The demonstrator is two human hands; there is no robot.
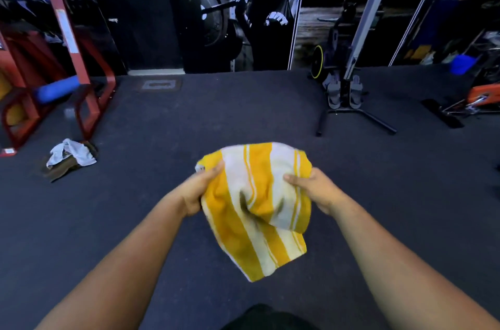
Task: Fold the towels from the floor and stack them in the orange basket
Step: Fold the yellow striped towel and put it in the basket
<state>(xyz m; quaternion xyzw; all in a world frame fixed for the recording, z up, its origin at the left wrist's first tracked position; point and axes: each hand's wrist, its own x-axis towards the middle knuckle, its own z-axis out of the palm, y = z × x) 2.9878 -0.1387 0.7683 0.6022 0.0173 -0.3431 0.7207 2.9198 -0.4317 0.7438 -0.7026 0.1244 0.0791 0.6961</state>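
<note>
A yellow-and-white striped towel [257, 202] is held above the dark floor [162, 194] — gripped at its left edge by the left hand [198, 190], at its right by the right hand [315, 190]. Crumpled towels [71, 157] are seen on the floor, well apart.

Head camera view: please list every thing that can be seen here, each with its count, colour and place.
Yellow and white striped cloth towel: one, held up in the middle, above the floor.
Crumpled white and brown towels: one small pile, on the floor at left.
Dark rubber floor: one, grey-black, across the whole view.
Red metal frame: one, far left.
Blue foam roller: one, inside the red frame.
Black exercise machine with yellow-rimmed wheel: one, back right.
Blue plastic bucket: one, far right.
Orange basket: not clearly in view.
Left hand: grips the striped towel's left edge.
Right hand: grips its right edge.
</note>
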